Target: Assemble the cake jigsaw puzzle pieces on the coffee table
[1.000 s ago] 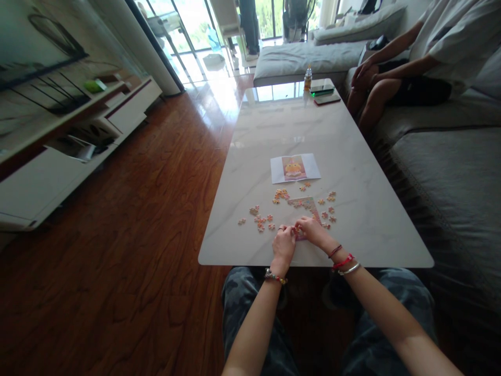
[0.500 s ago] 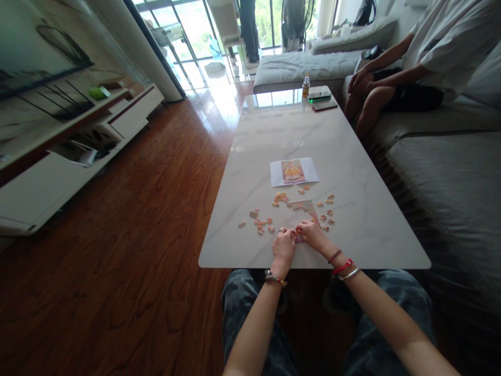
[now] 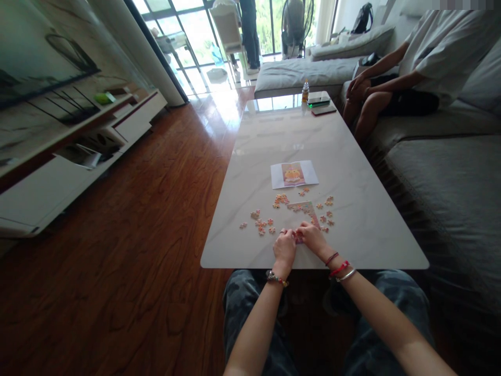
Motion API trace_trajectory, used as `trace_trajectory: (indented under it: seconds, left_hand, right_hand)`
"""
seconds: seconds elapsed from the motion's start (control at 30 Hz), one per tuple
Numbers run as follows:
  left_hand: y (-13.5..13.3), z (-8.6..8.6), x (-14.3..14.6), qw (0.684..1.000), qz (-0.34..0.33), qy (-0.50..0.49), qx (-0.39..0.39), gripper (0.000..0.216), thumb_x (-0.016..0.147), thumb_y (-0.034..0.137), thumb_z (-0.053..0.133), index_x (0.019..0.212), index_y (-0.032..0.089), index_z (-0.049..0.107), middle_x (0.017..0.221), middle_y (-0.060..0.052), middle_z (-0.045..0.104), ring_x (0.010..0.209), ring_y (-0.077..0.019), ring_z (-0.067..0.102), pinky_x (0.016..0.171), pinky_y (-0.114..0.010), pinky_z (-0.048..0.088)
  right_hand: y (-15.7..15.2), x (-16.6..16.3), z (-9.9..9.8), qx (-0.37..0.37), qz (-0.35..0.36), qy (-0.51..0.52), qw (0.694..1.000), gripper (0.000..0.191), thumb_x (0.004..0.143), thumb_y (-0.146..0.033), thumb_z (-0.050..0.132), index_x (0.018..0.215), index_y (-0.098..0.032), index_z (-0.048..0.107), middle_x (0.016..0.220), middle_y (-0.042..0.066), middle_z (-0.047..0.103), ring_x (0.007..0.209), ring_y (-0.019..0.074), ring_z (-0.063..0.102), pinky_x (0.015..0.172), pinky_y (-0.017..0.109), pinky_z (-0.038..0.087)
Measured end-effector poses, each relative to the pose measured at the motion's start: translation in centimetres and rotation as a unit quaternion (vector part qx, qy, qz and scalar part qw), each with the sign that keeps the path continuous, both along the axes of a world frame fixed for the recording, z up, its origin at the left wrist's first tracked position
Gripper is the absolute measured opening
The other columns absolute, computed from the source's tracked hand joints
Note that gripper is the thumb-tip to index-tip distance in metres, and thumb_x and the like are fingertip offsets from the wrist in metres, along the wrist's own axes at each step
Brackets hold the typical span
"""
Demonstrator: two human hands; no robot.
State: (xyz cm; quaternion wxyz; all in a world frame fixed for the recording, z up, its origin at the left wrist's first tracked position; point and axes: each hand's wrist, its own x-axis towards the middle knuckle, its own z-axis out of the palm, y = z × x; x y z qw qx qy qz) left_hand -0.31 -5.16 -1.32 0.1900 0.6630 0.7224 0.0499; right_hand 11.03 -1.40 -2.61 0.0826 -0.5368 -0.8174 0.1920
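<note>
A partly joined jigsaw puzzle lies near the front of the table, its pieces forming a border along the far and right sides. At its near edge, my left hand is closed, fingertips pinched on a jigsaw piece. Just right of it, my right hand bends over the same spot with its fingers pressed together on the pieces there. My fingers hide most of what they grip. Loose jigsaw pieces lie left of the puzzle, beyond it and to its right.
Behind the puzzle lies a creased paper sheet with an orange picture. A bottle and two phone-like slabs rest at the table's far end. A person sits on the sofa at right; another stands by the windows.
Both hands stay at the puzzle's near edge, with only slight finger movement. The whole view has shifted a little as my head moved.
</note>
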Motion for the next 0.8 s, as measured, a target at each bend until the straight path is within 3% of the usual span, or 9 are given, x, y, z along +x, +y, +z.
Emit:
trace_trajectory:
  seconds: [0.23, 0.4, 0.53, 0.8]
  left_hand:
    - [-1.3, 0.2, 0.3, 0.998, -0.048, 0.024, 0.018, 0.030, 0.088, 0.030, 0.028, 0.108, 0.028, 0.051, 0.102, -0.006, 0.052, 0.085, -0.0124, 0.055, 0.064, -0.020, 0.042]
    - [-1.2, 0.3, 0.0, 1.000, -0.018, 0.014, 0.004, 0.032, 0.087, 0.034, 0.029, 0.107, 0.027, 0.053, 0.106, -0.006, 0.051, 0.080, -0.0121, 0.057, 0.060, -0.020, 0.042]
    - [-1.2, 0.1, 0.1, 1.000, 0.011, 0.006, 0.019, 0.033, 0.087, 0.033, 0.029, 0.113, 0.028, 0.049, 0.109, -0.007, 0.051, 0.078, -0.0126, 0.058, 0.059, -0.021, 0.042]
    - [-1.1, 0.7, 0.3, 1.000, -0.004, 0.008, -0.016, 0.033, 0.087, 0.033, 0.029, 0.112, 0.029, 0.051, 0.109, -0.007, 0.051, 0.081, -0.0128, 0.058, 0.062, -0.020, 0.042]
  right_hand:
    - [-2.4, 0.2, 1.1, 0.052, 0.059, -0.105, 0.991, 0.032, 0.083, -0.012, 0.039, 0.112, -0.015, 0.052, 0.103, 0.015, 0.054, 0.096, 0.0237, 0.046, 0.077, 0.035, 0.034]
    - [-1.9, 0.7, 1.0, 0.012, 0.048, -0.085, 0.995, 0.032, 0.083, -0.017, 0.039, 0.112, -0.020, 0.051, 0.107, 0.011, 0.053, 0.098, 0.0223, 0.045, 0.079, 0.035, 0.033]
    - [-2.3, 1.2, 0.4, 0.027, 0.008, -0.048, 0.998, 0.034, 0.084, -0.019, 0.038, 0.116, -0.020, 0.049, 0.108, 0.011, 0.054, 0.099, 0.0216, 0.045, 0.080, 0.035, 0.031]
    - [-1.9, 0.6, 1.3, 0.016, 0.031, -0.084, 0.996, 0.023, 0.081, -0.017, 0.042, 0.094, -0.019, 0.060, 0.099, 0.011, 0.056, 0.096, 0.0230, 0.046, 0.079, 0.036, 0.032]
